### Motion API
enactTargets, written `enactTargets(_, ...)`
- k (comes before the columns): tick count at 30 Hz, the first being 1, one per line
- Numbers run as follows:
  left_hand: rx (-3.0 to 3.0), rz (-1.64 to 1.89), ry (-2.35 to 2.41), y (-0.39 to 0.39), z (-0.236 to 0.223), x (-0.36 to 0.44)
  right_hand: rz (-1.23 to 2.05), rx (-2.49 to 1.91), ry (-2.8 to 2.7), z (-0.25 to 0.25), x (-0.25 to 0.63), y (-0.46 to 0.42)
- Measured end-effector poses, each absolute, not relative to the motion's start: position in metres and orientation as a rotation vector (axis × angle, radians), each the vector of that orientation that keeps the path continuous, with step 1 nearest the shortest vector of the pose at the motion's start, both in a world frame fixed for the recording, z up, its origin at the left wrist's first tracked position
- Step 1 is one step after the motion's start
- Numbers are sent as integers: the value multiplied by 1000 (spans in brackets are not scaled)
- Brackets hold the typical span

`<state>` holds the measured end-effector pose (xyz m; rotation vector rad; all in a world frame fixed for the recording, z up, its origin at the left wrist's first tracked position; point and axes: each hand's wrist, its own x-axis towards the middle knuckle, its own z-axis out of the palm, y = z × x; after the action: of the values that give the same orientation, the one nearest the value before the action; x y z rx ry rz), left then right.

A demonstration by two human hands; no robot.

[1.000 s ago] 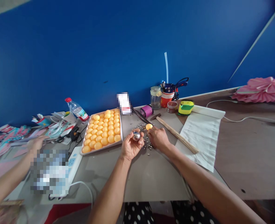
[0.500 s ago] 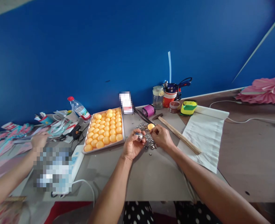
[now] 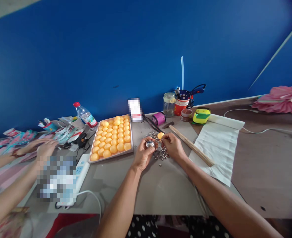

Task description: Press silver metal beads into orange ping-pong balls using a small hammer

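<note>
My left hand (image 3: 144,152) is closed around a shiny silver ball (image 3: 150,144) with a bumpy, studded-looking surface. To its right, my right hand (image 3: 172,144) has thumb and fingers pinched together; whatever sits between the fingertips is too small to make out. Just behind those fingertips lies an orange ball (image 3: 160,135), and I cannot tell whether they touch it. Small shiny silver studs (image 3: 162,154) are scattered on the table under and between both hands. A white tray (image 3: 111,157) on the left holds rows of orange balls.
A hammer (image 3: 191,145) with a wooden handle lies on white cloth (image 3: 216,145) at right. Behind stand a purple spool (image 3: 159,118), a glass jar (image 3: 169,105) and a red cup (image 3: 181,107). At left are a bottle (image 3: 86,115), a power strip (image 3: 81,170) and another person's hands (image 3: 45,148).
My left hand has turned the silver ball so more of it shows. My right hand stays pinched by the orange ball. A second hand of the other person has come into view at left.
</note>
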<state>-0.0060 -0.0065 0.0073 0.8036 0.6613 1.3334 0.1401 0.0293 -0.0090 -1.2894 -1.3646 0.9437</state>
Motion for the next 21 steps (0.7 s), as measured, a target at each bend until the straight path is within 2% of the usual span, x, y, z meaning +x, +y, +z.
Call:
enactTargets(10,920,1297,824,-9,5,-3,998,-1254,-1287,-3,142,30)
enactTargets(21,539,1210,711,0,8,-10,1490,-895,-1077,-2,139,31)
